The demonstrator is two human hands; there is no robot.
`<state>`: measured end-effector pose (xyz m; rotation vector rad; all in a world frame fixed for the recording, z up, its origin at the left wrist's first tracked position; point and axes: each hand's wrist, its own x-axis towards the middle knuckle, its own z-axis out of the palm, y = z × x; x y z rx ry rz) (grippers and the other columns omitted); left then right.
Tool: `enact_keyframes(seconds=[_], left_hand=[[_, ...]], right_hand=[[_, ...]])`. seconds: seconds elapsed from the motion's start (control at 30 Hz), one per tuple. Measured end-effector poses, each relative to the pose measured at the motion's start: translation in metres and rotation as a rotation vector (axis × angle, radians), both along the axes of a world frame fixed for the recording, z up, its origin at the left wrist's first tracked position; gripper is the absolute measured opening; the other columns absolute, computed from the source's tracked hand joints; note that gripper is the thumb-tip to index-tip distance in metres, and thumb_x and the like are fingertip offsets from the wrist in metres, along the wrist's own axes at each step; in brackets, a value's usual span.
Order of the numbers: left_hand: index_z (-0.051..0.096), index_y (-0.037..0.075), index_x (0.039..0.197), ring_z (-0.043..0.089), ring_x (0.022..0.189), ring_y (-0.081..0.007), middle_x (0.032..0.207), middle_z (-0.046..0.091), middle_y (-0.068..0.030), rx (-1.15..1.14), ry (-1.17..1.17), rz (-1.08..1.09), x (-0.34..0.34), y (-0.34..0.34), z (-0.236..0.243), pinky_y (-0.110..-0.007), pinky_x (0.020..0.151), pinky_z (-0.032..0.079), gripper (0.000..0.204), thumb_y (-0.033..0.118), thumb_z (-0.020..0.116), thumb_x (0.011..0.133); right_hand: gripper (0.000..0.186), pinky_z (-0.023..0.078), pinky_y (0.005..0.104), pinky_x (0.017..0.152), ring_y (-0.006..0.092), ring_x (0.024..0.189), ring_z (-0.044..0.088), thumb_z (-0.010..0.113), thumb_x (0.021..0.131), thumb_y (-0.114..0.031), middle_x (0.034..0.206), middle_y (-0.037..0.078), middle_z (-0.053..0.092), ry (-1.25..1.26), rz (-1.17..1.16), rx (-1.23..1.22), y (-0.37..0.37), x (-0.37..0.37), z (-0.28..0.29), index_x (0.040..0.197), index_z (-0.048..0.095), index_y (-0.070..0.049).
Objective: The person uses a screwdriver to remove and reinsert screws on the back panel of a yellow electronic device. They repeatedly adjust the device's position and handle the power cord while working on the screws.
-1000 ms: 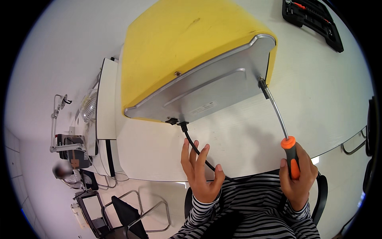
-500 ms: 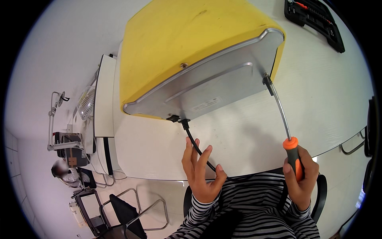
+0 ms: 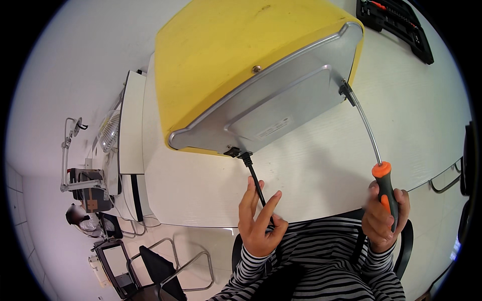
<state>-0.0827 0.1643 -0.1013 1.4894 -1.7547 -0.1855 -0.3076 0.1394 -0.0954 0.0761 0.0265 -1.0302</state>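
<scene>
A yellow-cased box with a silver metal panel stands tilted on the white table. My right hand is closed round the orange and grey handle of a screwdriver. Its long shaft reaches to the panel's right lower corner, beside a black fitting; the tip is hard to make out. Below the panel's left end, a black power cord is plugged in next to a small black part. My left hand has its fingers apart, with the cord running loosely among them.
An open black tool case lies at the table's far right. To the left stand another table, a lamp arm and a chair. A seated person is in the background. One screw shows on the yellow casing.
The box has turned, its left end shifting right and its right end rising in view. The screwdriver has moved right with it, and my right fingers have changed their hold on the handle.
</scene>
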Motion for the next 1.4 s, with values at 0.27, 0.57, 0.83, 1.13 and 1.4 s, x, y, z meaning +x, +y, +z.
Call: enact_keyframes(seconds=[0.27,0.57,0.83,1.13,1.4], left_hand=[[0.06,-0.004,0.093,0.047,0.105,-0.0356,0.121,0.035,-0.0242,0.013,0.006,-0.009,-0.001,0.002,0.0,-0.036,0.082,0.043,0.043,-0.005,0.043,0.053],[0.06,-0.004,0.092,0.047,0.105,-0.0359,0.12,0.037,-0.0245,0.003,0.006,0.001,-0.003,0.001,0.001,-0.036,0.082,0.043,0.042,-0.006,0.043,0.053],[0.061,-0.003,0.09,0.049,0.103,-0.0335,0.119,0.04,-0.0261,0.004,0.031,-0.02,-0.001,0.002,0.0,-0.036,0.082,0.043,0.042,-0.006,0.043,0.052],[0.061,-0.003,0.09,0.051,0.102,-0.0319,0.118,0.04,-0.0256,0.026,0.01,-0.047,-0.002,0.001,0.0,-0.035,0.082,0.044,0.042,-0.008,0.044,0.052],[0.061,-0.003,0.09,0.052,0.1,-0.0312,0.118,0.041,-0.0255,0.042,0.034,-0.035,-0.004,0.003,-0.001,-0.033,0.079,0.045,0.04,-0.009,0.044,0.054]], right_hand=[[0.064,0.036,0.0159,0.032,0.0088,0.037,0.043,0.058,0.073,-0.039,0.094,0.023,0.048,1.081,-0.516,-0.3,-0.001,0.01,0.013,0.109,0.024,0.001],[0.037,0.047,0.025,0.059,0.0201,0.07,0.057,0.059,0.055,0.006,0.105,0.023,0.048,2.177,-0.98,-0.861,0.004,0.013,0.013,0.089,0.045,-0.001],[0.025,0.043,0.0233,0.058,0.015,0.069,0.054,0.059,0.065,-0.002,0.099,0.02,0.052,2.03,-0.833,-0.733,0.001,0.006,0.021,0.087,0.047,-0.001],[0.041,0.038,0.017,0.038,0.0098,0.056,0.042,0.045,0.078,-0.013,0.117,0.023,0.035,0.378,-0.365,0.05,-0.005,-0.012,0.002,0.116,0.033,-0.003],[0.04,0.038,0.0163,0.035,0.01,0.053,0.044,0.047,0.076,-0.015,0.113,0.024,0.038,0.516,-0.422,-0.008,-0.004,-0.005,0.007,0.112,0.035,-0.002]])
